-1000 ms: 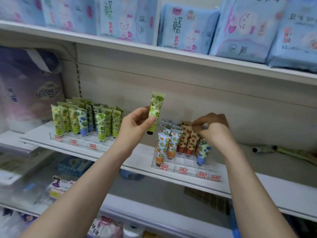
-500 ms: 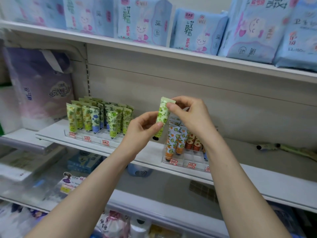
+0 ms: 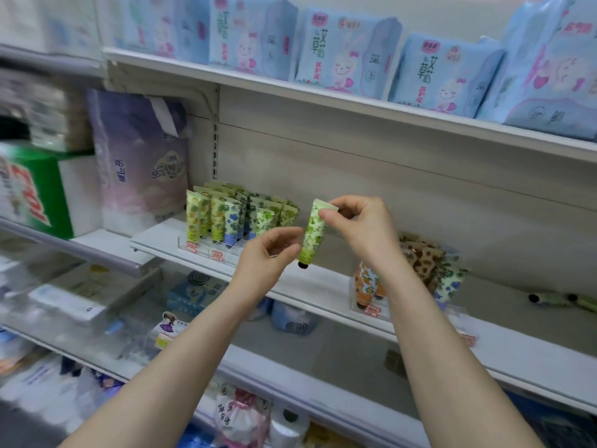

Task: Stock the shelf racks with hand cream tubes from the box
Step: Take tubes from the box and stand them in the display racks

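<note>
Item: hand cream tube [image 3: 315,234], green leaf print, black cap down, crimped end up, near upright with its top leaning toward 1 o'clock. Held in the air in front of the middle shelf [image 3: 323,287], between the two racks. Count: 1 in hand.

Grip: right hand [image 3: 361,227] at 3 o'clock of the tube, thumb and forefinger pinching the crimped top. Left hand [image 3: 268,257] at 8 o'clock, fingers loosely curved, tips at the tube's lower half. Whether they touch it cannot be told.

Surroundings:
- Left rack [image 3: 206,250], clear, at 9 o'clock of the tube: green and blue-green tubes standing in rows, more than ten, exact count unreadable. The left hand covers its right front corner.
- Right rack [image 3: 371,308], clear, at 4 o'clock: orange, brown-spotted and blue-flowered tubes standing close. The right forearm hides part of it.
- Loose tubes [image 3: 562,300], 2, lying flat on the shelf at 3 o'clock, well apart from the racks.
- Blue packs [image 3: 345,50] on the upper shelf at 12 o'clock, at least 5.
- Purple pack [image 3: 142,163], 1, at 10 o'clock, just beside the left rack.
- Green box [image 3: 35,189], 1, far out at 9 o'clock, blurred.
</note>
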Motion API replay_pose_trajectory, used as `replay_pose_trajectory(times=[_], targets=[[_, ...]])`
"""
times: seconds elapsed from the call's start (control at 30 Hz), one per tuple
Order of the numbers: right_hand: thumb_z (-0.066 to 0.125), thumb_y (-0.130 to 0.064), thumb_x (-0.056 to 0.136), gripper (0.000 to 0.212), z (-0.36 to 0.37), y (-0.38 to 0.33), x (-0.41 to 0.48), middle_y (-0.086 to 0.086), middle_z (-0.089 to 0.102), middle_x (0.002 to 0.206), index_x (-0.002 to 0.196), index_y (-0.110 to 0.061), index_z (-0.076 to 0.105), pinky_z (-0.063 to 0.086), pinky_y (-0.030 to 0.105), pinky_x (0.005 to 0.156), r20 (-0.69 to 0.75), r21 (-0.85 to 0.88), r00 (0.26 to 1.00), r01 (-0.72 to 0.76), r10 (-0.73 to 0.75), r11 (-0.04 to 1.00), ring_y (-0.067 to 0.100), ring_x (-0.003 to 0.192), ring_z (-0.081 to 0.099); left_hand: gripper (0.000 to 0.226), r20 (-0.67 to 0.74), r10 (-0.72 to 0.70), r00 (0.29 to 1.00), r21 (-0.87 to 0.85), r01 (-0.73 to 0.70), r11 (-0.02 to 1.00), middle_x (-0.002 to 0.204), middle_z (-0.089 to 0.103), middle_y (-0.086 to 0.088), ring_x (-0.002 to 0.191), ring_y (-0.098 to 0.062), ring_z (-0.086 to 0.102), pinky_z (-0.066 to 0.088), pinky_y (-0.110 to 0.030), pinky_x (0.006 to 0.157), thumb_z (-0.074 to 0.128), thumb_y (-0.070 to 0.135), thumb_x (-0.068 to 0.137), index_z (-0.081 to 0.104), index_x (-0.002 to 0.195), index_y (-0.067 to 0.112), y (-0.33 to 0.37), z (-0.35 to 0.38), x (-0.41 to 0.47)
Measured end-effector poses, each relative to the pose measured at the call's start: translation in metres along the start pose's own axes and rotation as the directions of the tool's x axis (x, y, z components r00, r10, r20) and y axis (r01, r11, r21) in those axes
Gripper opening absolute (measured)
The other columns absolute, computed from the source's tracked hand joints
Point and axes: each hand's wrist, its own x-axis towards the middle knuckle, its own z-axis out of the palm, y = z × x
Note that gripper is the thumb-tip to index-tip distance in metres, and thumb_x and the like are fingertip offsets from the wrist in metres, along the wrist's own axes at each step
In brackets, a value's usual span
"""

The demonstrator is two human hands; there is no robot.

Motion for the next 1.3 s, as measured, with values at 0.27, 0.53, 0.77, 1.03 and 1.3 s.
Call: replay_pose_trajectory(times=[0.27, 0.53, 0.77, 1.03, 1.3], targets=[[0.073, -0.035, 0.081, 0.012, 0.050, 0.000, 0.014, -0.008, 0.068, 0.068, 0.082, -0.024, 0.076, 0.049, 0.030, 0.069, -0.107, -0.137, 0.994, -0.031, 0.016, 0.990, 0.014, 0.069, 0.063, 0.026, -0.187, -0.072, 0.980, 0.272, 0.122, 0.954, 0.108, 0.069, 0.008, 0.101, -0.002, 0.062, 0.049, -0.021, 0.088, 0.058, 0.012, 0.093, 0.066, 0.117, 0.019, -0.030, -0.052, 0.009], [0.073, -0.038, 0.083, 0.025, 0.077, 0.008, 0.023, -0.004, 0.073, 0.082, 0.097, -0.017, 0.077, 0.047, 0.026, 0.073, -0.091, -0.166, 0.993, -0.083, 0.068, 0.983, 0.014, 0.078, 0.064, 0.025, -0.161, -0.066, 0.985, 0.320, 0.115, 0.940, 0.107, 0.068, 0.012, 0.099, 0.000, 0.061, 0.048, -0.018, 0.086, 0.058, 0.013, 0.093, 0.067, 0.115, 0.022, -0.035, -0.061, 0.020], [0.073, -0.039, 0.083, 0.032, 0.088, 0.016, 0.027, 0.001, 0.073, 0.090, 0.106, -0.018, 0.075, 0.051, 0.032, 0.082, 0.017, -0.245, 0.992, -0.118, 0.126, 0.962, 0.019, 0.087, 0.064, 0.024, -0.145, -0.044, 0.988, 0.324, 0.090, 0.942, 0.103, 0.068, 0.014, 0.096, 0.001, 0.061, 0.047, -0.012, 0.080, 0.058, 0.013, 0.093, 0.067, 0.112, 0.024, -0.034, -0.062, 0.025], [0.072, -0.036, 0.083, 0.025, 0.081, 0.014, 0.023, -0.004, 0.072, 0.087, 0.103, -0.022, 0.075, 0.050, 0.028, 0.081, 0.030, -0.239, 0.993, -0.104, 0.115, 0.965, 0.013, 0.084, 0.063, 0.023, -0.128, -0.011, 0.992, 0.299, 0.049, 0.953, 0.101, 0.069, 0.013, 0.094, 0.000, 0.063, 0.051, -0.016, 0.081, 0.058, 0.010, 0.093, 0.068, 0.107, 0.026, -0.028, -0.058, 0.025], [0.071, -0.032, 0.085, 0.015, 0.049, 0.005, 0.006, -0.007, 0.072, 0.086, 0.096, -0.023, 0.075, 0.045, 0.023, 0.074, -0.092, -0.244, 0.996, -0.044, 0.022, 0.969, 0.008, 0.077, 0.059, 0.023, -0.079, 0.061, 0.995, 0.245, -0.040, 0.969, 0.101, 0.070, 0.011, 0.091, 0.002, 0.064, 0.052, -0.016, 0.077, 0.059, 0.009, 0.092, 0.069, 0.109, 0.021, -0.008, -0.039, 0.027]])
